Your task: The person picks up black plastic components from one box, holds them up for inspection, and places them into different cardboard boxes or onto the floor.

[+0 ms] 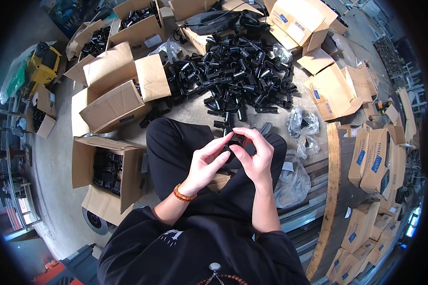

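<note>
Looks like I'm mid-handling, left grip (205, 160) and right grip (258, 163) both pinching one black part (238, 139), so next move probably calls for steady pressure.

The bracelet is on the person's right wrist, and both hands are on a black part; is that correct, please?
The side is wrong: the head view shows the bracelet on the left, not the right. The left hand and right hand are both on the black part.
</note>
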{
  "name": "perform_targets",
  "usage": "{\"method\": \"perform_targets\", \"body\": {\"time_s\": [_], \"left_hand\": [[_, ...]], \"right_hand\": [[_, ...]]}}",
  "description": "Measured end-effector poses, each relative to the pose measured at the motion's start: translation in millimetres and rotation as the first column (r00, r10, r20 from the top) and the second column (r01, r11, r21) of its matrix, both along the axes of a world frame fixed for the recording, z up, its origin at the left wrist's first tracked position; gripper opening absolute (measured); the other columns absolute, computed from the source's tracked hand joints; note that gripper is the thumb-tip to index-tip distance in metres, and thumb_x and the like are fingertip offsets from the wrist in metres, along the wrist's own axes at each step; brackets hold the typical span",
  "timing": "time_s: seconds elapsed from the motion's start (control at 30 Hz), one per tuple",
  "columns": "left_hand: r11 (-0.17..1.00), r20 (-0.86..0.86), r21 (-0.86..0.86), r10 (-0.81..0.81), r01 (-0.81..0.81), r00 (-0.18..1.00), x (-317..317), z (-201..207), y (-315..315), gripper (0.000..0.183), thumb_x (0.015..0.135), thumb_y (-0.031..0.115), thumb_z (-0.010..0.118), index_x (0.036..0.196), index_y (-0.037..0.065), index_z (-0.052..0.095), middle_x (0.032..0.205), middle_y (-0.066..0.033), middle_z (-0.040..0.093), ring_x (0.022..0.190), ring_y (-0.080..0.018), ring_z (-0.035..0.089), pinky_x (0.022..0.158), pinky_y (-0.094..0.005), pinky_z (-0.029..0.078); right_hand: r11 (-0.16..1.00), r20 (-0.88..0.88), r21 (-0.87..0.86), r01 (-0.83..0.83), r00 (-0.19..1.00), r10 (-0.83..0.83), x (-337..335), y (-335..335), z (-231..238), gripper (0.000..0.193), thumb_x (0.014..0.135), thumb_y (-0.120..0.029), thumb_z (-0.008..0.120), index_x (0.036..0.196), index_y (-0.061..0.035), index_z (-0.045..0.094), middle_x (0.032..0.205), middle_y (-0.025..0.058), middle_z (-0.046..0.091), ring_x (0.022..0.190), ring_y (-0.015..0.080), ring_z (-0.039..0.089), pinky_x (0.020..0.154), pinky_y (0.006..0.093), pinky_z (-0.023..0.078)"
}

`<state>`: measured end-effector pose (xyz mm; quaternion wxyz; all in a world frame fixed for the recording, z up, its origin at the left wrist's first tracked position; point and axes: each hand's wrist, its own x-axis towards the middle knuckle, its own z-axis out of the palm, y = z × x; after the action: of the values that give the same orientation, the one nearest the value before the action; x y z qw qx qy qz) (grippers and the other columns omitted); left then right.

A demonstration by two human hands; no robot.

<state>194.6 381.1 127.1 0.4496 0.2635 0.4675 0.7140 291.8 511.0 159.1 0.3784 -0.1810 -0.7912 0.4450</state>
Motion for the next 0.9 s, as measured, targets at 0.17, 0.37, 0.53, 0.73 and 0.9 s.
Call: {"method": "perform_targets", "body": {"time_s": [0.17, 0.37, 0.53, 0.73, 0.9], "left_hand": [[0.977, -0.063, 0.214, 0.031, -0.017, 0.998, -2, -9, -2, 0.050, 0.086, -0.004, 0.068, 0.134, -0.002, 0.054, 0.133, -0.0168, 0.056, 0.120, -0.0214, 0.056, 0.101, -0.0331, 0.046], [0.963, -0.101, 0.268, 0.067, -0.038, 0.993, -1, -4, -5, 0.048, 0.084, -0.005, 0.070, 0.130, -0.003, 0.057, 0.131, -0.0192, 0.057, 0.117, -0.0221, 0.058, 0.098, -0.0329, 0.049], [0.970, -0.064, 0.244, 0.019, -0.003, 0.998, -1, 1, -2, 0.048, 0.084, -0.006, 0.070, 0.130, -0.003, 0.058, 0.132, -0.0189, 0.057, 0.116, -0.0210, 0.059, 0.095, -0.0320, 0.052], [0.963, -0.048, 0.268, 0.000, 0.013, 0.999, 1, -2, -1, 0.048, 0.084, -0.007, 0.069, 0.130, -0.003, 0.057, 0.132, -0.0182, 0.057, 0.118, -0.0216, 0.058, 0.096, -0.0326, 0.052], [0.969, -0.065, 0.247, 0.008, 0.008, 0.998, 2, -6, -2, 0.047, 0.085, -0.007, 0.068, 0.131, -0.004, 0.057, 0.135, -0.0192, 0.055, 0.121, -0.0228, 0.056, 0.100, -0.0338, 0.049]], "right_hand": [[0.985, -0.077, 0.173, -0.026, 0.996, 0.040, 4, 0, 9, 0.048, 0.074, -0.028, 0.083, 0.111, -0.0017, 0.067, 0.089, 0.0065, 0.069, 0.067, 0.0169, 0.060, 0.060, 0.0285, 0.050], [0.983, -0.114, 0.182, -0.001, 0.993, 0.022, 6, -6, 14, 0.052, 0.073, -0.032, 0.083, 0.111, -0.0006, 0.066, 0.088, 0.0064, 0.069, 0.067, 0.0172, 0.061, 0.059, 0.0280, 0.050], [0.983, -0.119, 0.181, 0.030, 0.993, -0.008, 8, -7, 13, 0.051, 0.075, -0.033, 0.082, 0.108, 0.0014, 0.066, 0.091, 0.0090, 0.069, 0.072, 0.0193, 0.062, 0.063, 0.0290, 0.051], [0.993, -0.140, 0.116, 0.038, 0.990, -0.022, 13, -7, 9, 0.038, 0.077, -0.020, 0.081, 0.103, 0.0033, 0.065, 0.093, 0.0134, 0.070, 0.079, 0.0236, 0.066, 0.070, 0.0309, 0.052], [0.988, -0.173, 0.156, 0.023, 0.985, 0.004, 9, -4, 11, 0.034, 0.072, -0.010, 0.082, 0.101, 0.0009, 0.066, 0.091, 0.0110, 0.071, 0.073, 0.0230, 0.066, 0.065, 0.0304, 0.052]]}}
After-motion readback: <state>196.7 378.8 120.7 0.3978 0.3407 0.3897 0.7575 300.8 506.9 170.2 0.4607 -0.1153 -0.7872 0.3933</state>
